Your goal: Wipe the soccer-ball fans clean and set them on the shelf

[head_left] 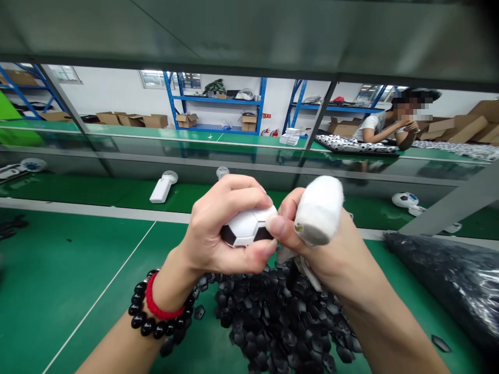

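My left hand (222, 228) is wrapped around a small white-and-black football-shaped shell (246, 228), held above the green bench. My right hand (312, 244) presses its thumb against the shell's right side. A thick white bandage-like wrap (319, 208) covers one finger of that hand. Under both hands lies a heap of several small black pentagon pieces (280, 322). A black bead bracelet and a red band (156, 311) sit on my left wrist.
A black plastic bag (448, 280) lies at the right. On the green conveyor behind are white handheld fans (163, 187) and a football-shaped fan (405, 200). A person (385, 130) sits at the far right table. Blue shelves and cardboard boxes line the back wall.
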The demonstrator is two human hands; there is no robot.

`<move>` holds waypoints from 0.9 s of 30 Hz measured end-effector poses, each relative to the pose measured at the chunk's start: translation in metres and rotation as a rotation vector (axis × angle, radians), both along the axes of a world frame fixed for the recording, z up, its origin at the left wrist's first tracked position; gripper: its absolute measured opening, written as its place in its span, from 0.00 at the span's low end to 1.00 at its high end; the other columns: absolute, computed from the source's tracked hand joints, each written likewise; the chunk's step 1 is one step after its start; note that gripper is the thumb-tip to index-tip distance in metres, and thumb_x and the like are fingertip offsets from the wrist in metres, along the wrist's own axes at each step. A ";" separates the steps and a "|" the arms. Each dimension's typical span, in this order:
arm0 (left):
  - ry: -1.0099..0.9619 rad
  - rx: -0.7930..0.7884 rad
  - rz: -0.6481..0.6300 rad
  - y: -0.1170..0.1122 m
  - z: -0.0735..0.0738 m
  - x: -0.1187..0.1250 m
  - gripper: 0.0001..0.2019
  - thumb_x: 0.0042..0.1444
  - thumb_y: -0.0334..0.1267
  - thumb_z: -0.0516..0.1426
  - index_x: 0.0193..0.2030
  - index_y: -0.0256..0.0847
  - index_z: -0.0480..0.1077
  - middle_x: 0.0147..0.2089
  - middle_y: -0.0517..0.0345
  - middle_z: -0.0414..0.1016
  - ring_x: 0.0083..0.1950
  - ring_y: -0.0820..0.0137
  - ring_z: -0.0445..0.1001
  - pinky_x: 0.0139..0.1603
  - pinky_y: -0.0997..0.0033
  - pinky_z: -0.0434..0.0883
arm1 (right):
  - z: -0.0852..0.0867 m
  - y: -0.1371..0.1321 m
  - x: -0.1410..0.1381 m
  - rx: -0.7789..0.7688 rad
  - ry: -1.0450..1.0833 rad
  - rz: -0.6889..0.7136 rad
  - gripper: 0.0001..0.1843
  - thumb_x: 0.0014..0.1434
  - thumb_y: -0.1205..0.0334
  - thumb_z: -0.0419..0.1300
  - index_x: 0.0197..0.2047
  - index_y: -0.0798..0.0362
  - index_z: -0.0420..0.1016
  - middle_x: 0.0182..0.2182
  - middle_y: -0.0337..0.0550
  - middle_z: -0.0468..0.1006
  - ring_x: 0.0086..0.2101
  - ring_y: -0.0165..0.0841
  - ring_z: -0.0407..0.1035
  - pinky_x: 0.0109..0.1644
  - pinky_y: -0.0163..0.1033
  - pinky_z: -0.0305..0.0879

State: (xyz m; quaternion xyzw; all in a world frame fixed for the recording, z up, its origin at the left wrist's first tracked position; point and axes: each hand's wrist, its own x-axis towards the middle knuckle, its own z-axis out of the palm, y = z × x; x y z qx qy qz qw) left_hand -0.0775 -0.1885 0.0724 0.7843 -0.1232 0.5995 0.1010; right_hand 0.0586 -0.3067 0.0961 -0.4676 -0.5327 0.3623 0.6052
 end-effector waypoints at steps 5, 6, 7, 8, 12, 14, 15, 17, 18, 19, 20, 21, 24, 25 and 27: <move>0.003 -0.037 0.021 0.003 0.000 -0.001 0.23 0.55 0.54 0.67 0.48 0.38 0.73 0.39 0.49 0.78 0.42 0.63 0.77 0.43 0.66 0.76 | -0.007 0.001 -0.010 0.081 -0.002 -0.124 0.20 0.51 0.55 0.77 0.26 0.51 0.69 0.21 0.33 0.65 0.22 0.26 0.58 0.21 0.30 0.57; -0.007 -0.047 0.022 0.004 -0.001 -0.001 0.24 0.55 0.56 0.67 0.48 0.38 0.73 0.39 0.49 0.77 0.42 0.63 0.77 0.43 0.65 0.76 | -0.009 0.001 -0.013 0.105 0.003 -0.152 0.20 0.51 0.56 0.76 0.26 0.51 0.69 0.21 0.33 0.65 0.22 0.26 0.58 0.22 0.31 0.57; -0.018 -0.052 0.024 0.004 -0.001 -0.001 0.25 0.54 0.57 0.67 0.48 0.39 0.73 0.39 0.50 0.77 0.42 0.63 0.77 0.42 0.64 0.77 | -0.011 0.001 -0.016 0.133 0.012 -0.181 0.19 0.52 0.56 0.76 0.26 0.51 0.69 0.21 0.34 0.65 0.23 0.27 0.58 0.22 0.31 0.58; -0.027 -0.056 0.026 0.005 -0.002 -0.001 0.24 0.54 0.56 0.66 0.48 0.39 0.73 0.40 0.50 0.77 0.41 0.63 0.76 0.41 0.64 0.77 | -0.012 0.001 -0.019 0.158 0.020 -0.207 0.19 0.52 0.56 0.76 0.27 0.50 0.68 0.22 0.34 0.66 0.23 0.27 0.59 0.23 0.31 0.59; -0.041 -0.041 0.028 0.005 -0.005 0.000 0.21 0.56 0.50 0.65 0.50 0.38 0.73 0.41 0.49 0.75 0.41 0.63 0.76 0.38 0.64 0.76 | -0.012 0.001 -0.023 0.161 0.059 -0.209 0.19 0.52 0.57 0.76 0.27 0.51 0.68 0.22 0.34 0.66 0.23 0.26 0.59 0.23 0.30 0.58; -0.044 -0.069 0.001 0.004 -0.007 0.000 0.23 0.55 0.47 0.65 0.55 0.40 0.71 0.43 0.49 0.75 0.38 0.64 0.76 0.34 0.64 0.76 | -0.010 0.001 -0.022 0.111 0.092 -0.141 0.19 0.52 0.58 0.76 0.27 0.51 0.68 0.21 0.32 0.64 0.22 0.25 0.58 0.22 0.29 0.57; -0.039 -0.105 -0.015 0.003 -0.008 0.001 0.25 0.55 0.45 0.64 0.58 0.42 0.69 0.44 0.49 0.75 0.36 0.64 0.76 0.31 0.65 0.75 | -0.009 0.002 -0.020 0.086 0.107 -0.102 0.18 0.52 0.58 0.76 0.27 0.52 0.69 0.21 0.32 0.64 0.22 0.25 0.57 0.22 0.29 0.57; -0.017 -0.199 -0.040 0.000 -0.011 0.002 0.27 0.54 0.41 0.63 0.61 0.46 0.65 0.46 0.51 0.74 0.33 0.66 0.75 0.28 0.66 0.74 | -0.008 0.002 -0.014 0.044 0.113 -0.030 0.16 0.53 0.60 0.75 0.29 0.52 0.70 0.22 0.32 0.66 0.23 0.25 0.59 0.23 0.28 0.58; 0.004 -0.244 -0.051 -0.001 -0.012 0.002 0.28 0.53 0.39 0.62 0.61 0.47 0.64 0.45 0.52 0.74 0.32 0.67 0.75 0.27 0.67 0.74 | -0.008 0.002 -0.009 0.027 0.103 -0.007 0.15 0.53 0.60 0.75 0.30 0.52 0.71 0.23 0.33 0.67 0.24 0.25 0.61 0.24 0.28 0.59; 0.026 -0.282 -0.059 -0.002 -0.013 0.003 0.28 0.53 0.38 0.62 0.61 0.47 0.64 0.44 0.53 0.74 0.32 0.67 0.75 0.25 0.68 0.73 | -0.007 0.002 -0.004 0.014 0.089 0.006 0.14 0.53 0.61 0.75 0.31 0.51 0.72 0.24 0.33 0.69 0.25 0.25 0.62 0.25 0.28 0.61; 0.048 -0.322 -0.055 -0.003 -0.015 0.003 0.27 0.52 0.37 0.62 0.60 0.46 0.64 0.42 0.53 0.74 0.32 0.67 0.75 0.25 0.69 0.72 | -0.007 0.001 0.003 -0.005 0.070 0.010 0.13 0.53 0.61 0.75 0.33 0.51 0.73 0.26 0.34 0.70 0.26 0.26 0.64 0.26 0.28 0.62; 0.065 -0.358 -0.048 -0.003 -0.016 0.004 0.27 0.52 0.38 0.62 0.59 0.45 0.64 0.41 0.54 0.74 0.31 0.67 0.75 0.24 0.70 0.72 | -0.007 -0.001 0.010 -0.020 0.052 0.005 0.13 0.53 0.60 0.75 0.36 0.50 0.75 0.28 0.34 0.72 0.28 0.27 0.66 0.27 0.28 0.64; 0.091 -0.459 0.004 -0.003 -0.020 0.006 0.26 0.51 0.40 0.63 0.56 0.44 0.63 0.40 0.55 0.74 0.30 0.69 0.74 0.22 0.72 0.70 | -0.003 -0.010 0.028 -0.033 -0.033 -0.009 0.21 0.55 0.53 0.73 0.51 0.44 0.77 0.36 0.38 0.78 0.32 0.32 0.72 0.29 0.30 0.70; 0.101 -0.492 0.021 -0.002 -0.021 0.007 0.26 0.51 0.41 0.63 0.56 0.44 0.62 0.40 0.56 0.74 0.30 0.69 0.74 0.22 0.72 0.70 | -0.001 -0.013 0.030 -0.023 -0.093 -0.026 0.23 0.56 0.51 0.72 0.54 0.43 0.77 0.36 0.39 0.79 0.31 0.32 0.73 0.27 0.31 0.70; 0.131 -0.544 0.037 -0.002 -0.023 0.008 0.26 0.51 0.42 0.63 0.55 0.43 0.61 0.40 0.56 0.75 0.31 0.69 0.75 0.23 0.73 0.71 | 0.004 -0.019 0.028 0.045 -0.200 -0.158 0.20 0.56 0.51 0.72 0.51 0.44 0.80 0.32 0.38 0.79 0.26 0.31 0.71 0.24 0.31 0.69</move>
